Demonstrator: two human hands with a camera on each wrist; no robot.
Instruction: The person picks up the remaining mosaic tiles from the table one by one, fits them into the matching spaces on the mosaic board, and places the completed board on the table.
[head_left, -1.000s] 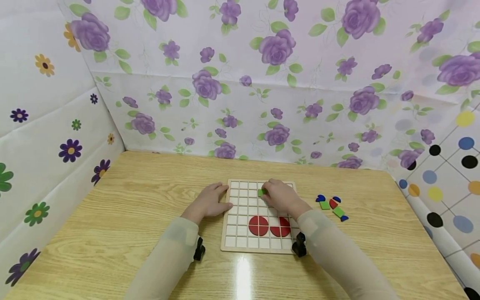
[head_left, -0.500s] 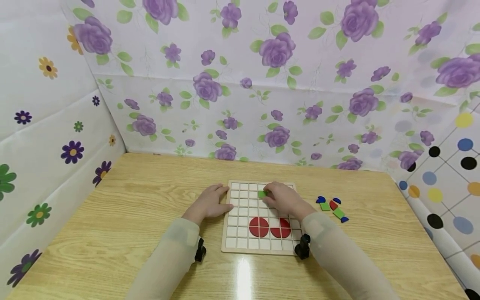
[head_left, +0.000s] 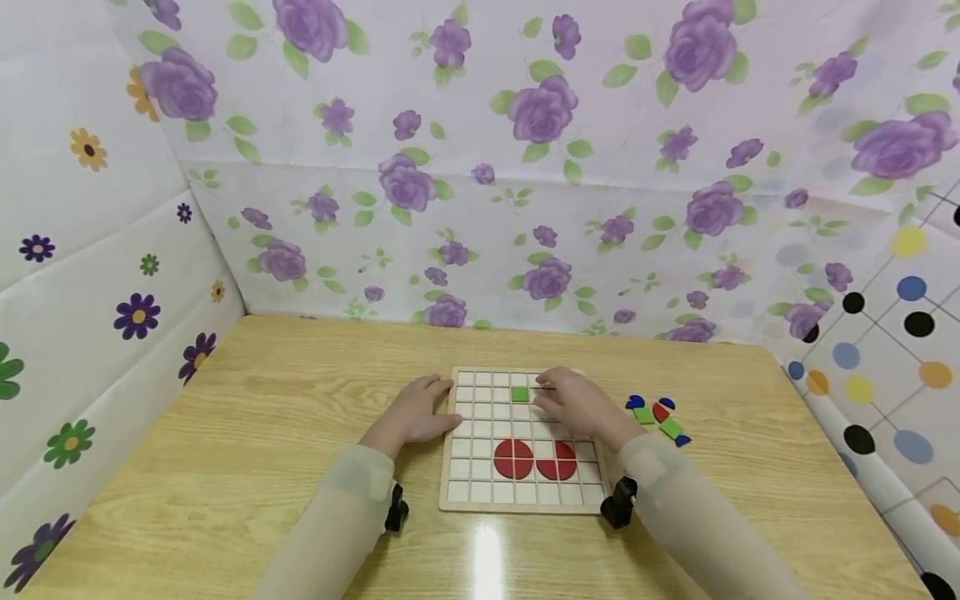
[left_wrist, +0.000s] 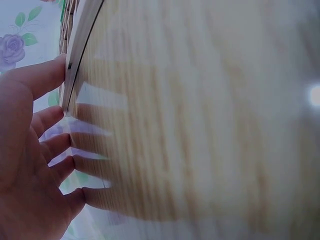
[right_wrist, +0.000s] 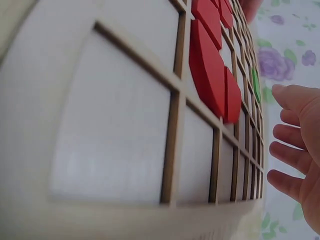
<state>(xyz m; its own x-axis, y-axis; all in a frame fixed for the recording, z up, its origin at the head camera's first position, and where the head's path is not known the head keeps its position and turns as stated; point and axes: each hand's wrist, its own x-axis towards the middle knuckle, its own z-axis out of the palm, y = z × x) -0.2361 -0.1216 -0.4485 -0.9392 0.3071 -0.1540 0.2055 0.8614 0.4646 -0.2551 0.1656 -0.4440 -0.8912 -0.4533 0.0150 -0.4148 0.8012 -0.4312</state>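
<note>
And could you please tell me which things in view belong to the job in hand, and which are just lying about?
In the job:
board
green square and red quarters on it
probably the loose pieces beside it
left hand, touching its edge
right hand, over it

Apparently just around:
table
floral cloth
wrist cameras

Both hands [head_left: 415, 410] [head_left: 579, 406] relaxed, thumbs [left_wrist: 44, 77] apart from fingers [right_wrist: 291, 157], forearms [head_left: 330, 517] [head_left: 701, 512] angled inward
</note>
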